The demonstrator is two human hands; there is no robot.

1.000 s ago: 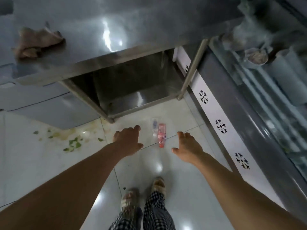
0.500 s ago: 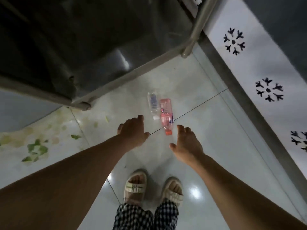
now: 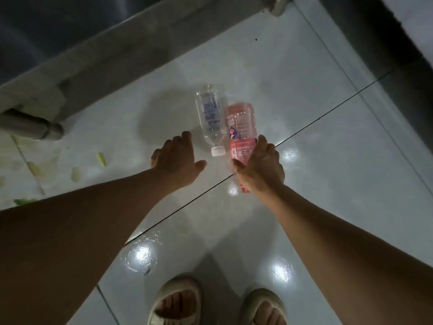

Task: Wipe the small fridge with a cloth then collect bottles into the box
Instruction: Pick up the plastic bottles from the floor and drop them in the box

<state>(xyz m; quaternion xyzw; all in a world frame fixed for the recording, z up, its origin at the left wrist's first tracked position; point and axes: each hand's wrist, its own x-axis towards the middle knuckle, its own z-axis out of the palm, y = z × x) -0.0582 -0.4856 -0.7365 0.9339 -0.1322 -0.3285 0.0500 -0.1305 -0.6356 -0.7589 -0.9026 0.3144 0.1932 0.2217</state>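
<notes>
Two empty bottles lie side by side on the white floor tiles, caps toward me. The clear bottle (image 3: 210, 118) has a blue label and a white cap. The pink bottle (image 3: 241, 127) has a red label. My left hand (image 3: 177, 161) hovers open just left of the clear bottle's neck, holding nothing. My right hand (image 3: 261, 166) is over the neck end of the pink bottle, covering it, fingers extended along the bottle's right side. The frame does not show whether it touches the bottle. Fridge, cloth and box are out of view.
The lower rail and foot of a steel table (image 3: 46, 131) run across the upper left. Green vegetable scraps (image 3: 102, 159) litter the floor at left. A dark cabinet base (image 3: 398, 43) stands at the upper right. My sandalled feet (image 3: 175, 301) are at the bottom.
I have bent down much closer to the floor. Both hands have moved forward to the bottles; the right hand now covers the pink bottle's neck end.
</notes>
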